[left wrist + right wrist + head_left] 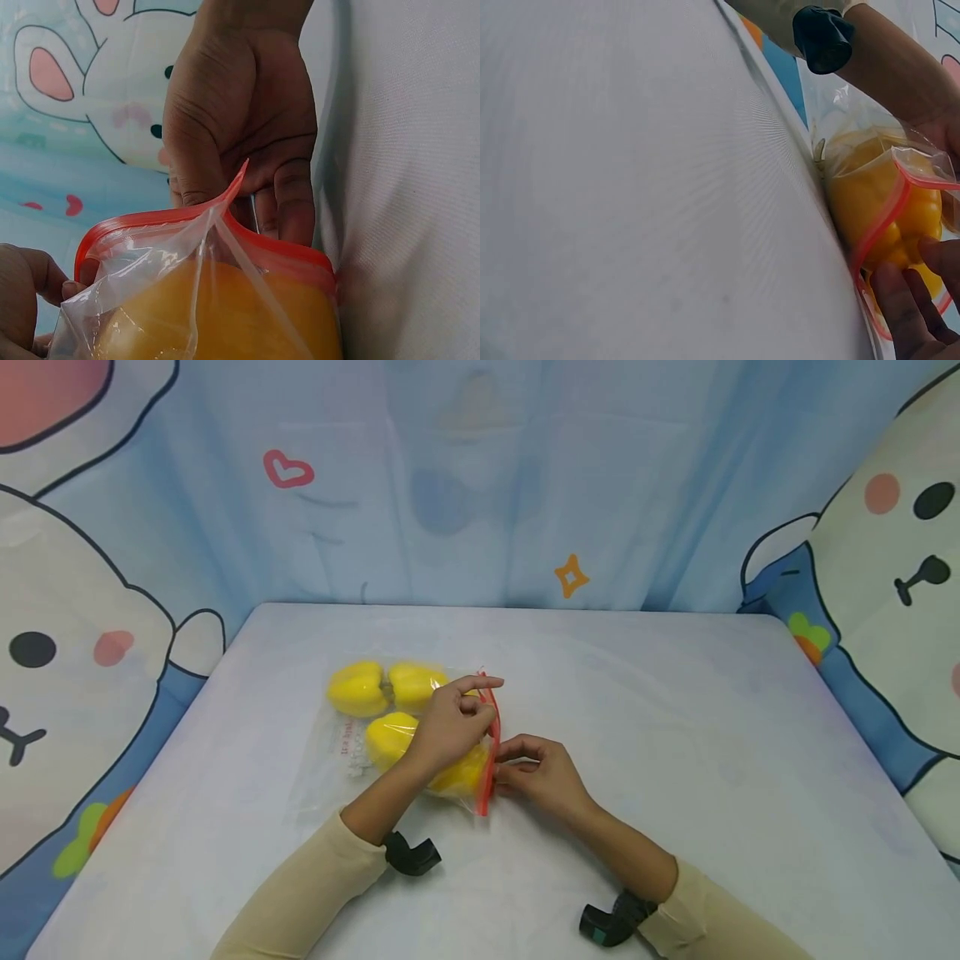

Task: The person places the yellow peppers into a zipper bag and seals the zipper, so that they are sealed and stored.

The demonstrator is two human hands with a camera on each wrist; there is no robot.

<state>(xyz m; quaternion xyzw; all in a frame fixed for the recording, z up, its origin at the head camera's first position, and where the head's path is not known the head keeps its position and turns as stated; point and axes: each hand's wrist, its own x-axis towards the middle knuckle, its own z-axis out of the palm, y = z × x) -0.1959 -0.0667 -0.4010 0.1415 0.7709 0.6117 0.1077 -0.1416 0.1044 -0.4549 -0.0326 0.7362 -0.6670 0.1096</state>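
A clear zip bag (322, 777) with a red zip edge (486, 785) lies on the table and holds several yellow bell peppers (358, 690). My left hand (456, 724) reaches across the bag; its thumb and fingers (45, 274) pinch the film beside the red edge, the index finger sticking out. My right hand (546, 774) is at the bag's mouth, its loosely bent fingers (900, 304) and thumb apart in front of a pepper (885, 202). The two red strips stand parted there. Whether the right fingertips touch the pepper is hard to tell.
A white cloth covers the table (675, 693). Behind it hangs a blue printed curtain (465, 510) with cartoon animals at both sides. A black wrist camera (411, 855) sits on the left wrist, and another camera (611, 922) on the right.
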